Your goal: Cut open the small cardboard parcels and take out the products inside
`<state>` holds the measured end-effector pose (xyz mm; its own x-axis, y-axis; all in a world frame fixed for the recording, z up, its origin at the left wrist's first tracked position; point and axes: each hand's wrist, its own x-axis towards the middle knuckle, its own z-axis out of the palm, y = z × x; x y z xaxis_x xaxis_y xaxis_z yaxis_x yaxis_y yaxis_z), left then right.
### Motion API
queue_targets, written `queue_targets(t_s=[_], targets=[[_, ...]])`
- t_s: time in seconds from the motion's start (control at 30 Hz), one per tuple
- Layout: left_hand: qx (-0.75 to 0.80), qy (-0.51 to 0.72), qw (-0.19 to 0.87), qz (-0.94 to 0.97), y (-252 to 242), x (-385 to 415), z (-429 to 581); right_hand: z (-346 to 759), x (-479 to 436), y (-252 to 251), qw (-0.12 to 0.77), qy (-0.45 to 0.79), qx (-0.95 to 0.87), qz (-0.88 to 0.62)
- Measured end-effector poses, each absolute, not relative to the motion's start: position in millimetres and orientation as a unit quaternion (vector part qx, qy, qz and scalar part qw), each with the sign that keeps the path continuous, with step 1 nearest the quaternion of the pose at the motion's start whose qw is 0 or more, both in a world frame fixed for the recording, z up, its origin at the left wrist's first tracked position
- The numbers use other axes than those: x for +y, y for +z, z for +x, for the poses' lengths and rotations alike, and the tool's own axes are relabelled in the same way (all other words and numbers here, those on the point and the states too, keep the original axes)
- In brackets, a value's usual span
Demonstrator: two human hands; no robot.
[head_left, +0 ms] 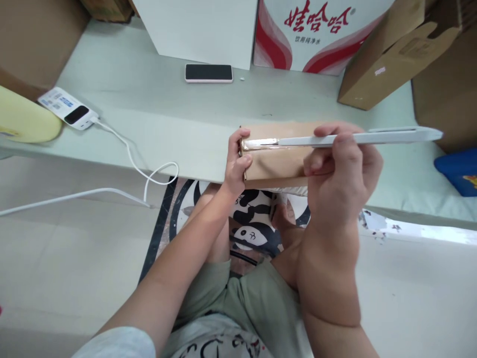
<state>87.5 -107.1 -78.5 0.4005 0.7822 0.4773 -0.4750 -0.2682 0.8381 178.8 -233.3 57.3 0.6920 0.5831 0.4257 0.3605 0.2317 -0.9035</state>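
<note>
1. Two hands have a firm hold: the left hand (236, 161) pinches the nine o'clock end of the small cardboard box (276, 166), at the near edge of the table (149, 99); the right hand (345, 164) is closed on a slim white tool (391, 135), probably a knife.
2. Its tip points to nine o'clock along the taped seam (255, 143), toward the left fingers; better to move these aside and cut shallowly.
3. From the box, the white cable (128, 145) loops at nine, the phone (208, 73) lies at eleven.
4. Farther, the red-and-white carton (301, 52) stands at twelve; nothing seems to block the tool.
</note>
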Motion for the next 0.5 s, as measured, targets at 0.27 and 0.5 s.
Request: queue_targets(t_s=[0.27, 0.5], targets=[[0.096, 0.501, 0.640, 0.575, -75.9, -108.1, 84.5, 172.7, -227.7, 52.3, 0.679, 0.137, -0.416, -0.589], [0.099, 0.519, 0.608, 0.593, -77.3, -106.6, 85.1, 168.6, -226.5, 55.4, 0.620, 0.105, -0.434, -0.645]])
